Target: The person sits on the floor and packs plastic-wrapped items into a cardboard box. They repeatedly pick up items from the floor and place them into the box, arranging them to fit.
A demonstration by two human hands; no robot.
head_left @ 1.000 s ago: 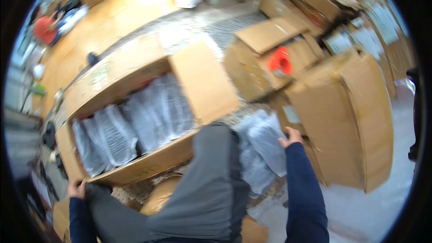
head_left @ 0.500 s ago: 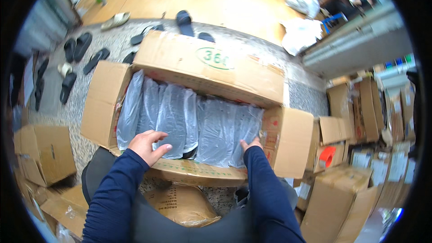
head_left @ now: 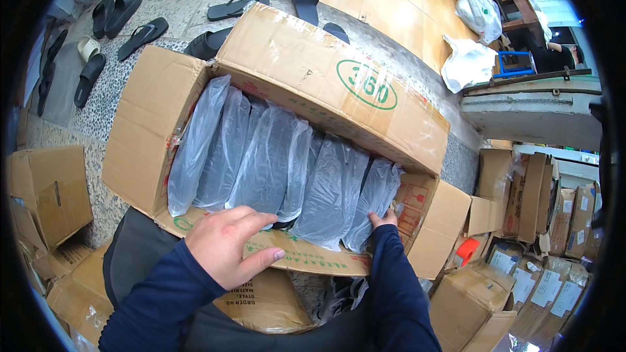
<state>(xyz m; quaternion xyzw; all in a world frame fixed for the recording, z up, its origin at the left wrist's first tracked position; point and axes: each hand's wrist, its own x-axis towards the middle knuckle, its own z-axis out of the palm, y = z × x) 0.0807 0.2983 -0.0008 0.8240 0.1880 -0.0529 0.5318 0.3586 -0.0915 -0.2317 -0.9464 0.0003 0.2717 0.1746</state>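
An open cardboard carton (head_left: 339, 78) with its flaps folded out stands before me. Dark items in cloudy plastic bags (head_left: 264, 156) lie side by side in it in a row; their exact kind is hard to make out through the plastic. Over the carton's near edge hovers my left hand (head_left: 228, 244), open, with thumb and fingers apart and nothing in it. At the right end of the row, my right hand (head_left: 383, 219) grips the edge of the last bagged item (head_left: 373, 199). Its thumb lies on the plastic, and its other fingers are partly hidden.
Several dark slippers (head_left: 124, 13) lie on the floor at far left. A taped carton (head_left: 264, 300) sits below the open one. More cartons (head_left: 52, 195) stand at left, and others (head_left: 473, 300) at right, near an orange tape roll (head_left: 465, 251).
My view has shifted closer and tilted, so the carton appears turned. My right hand stays at the rightmost bagged item, which now leans apart from its neighbour. My left hand is lower, over the near edge.
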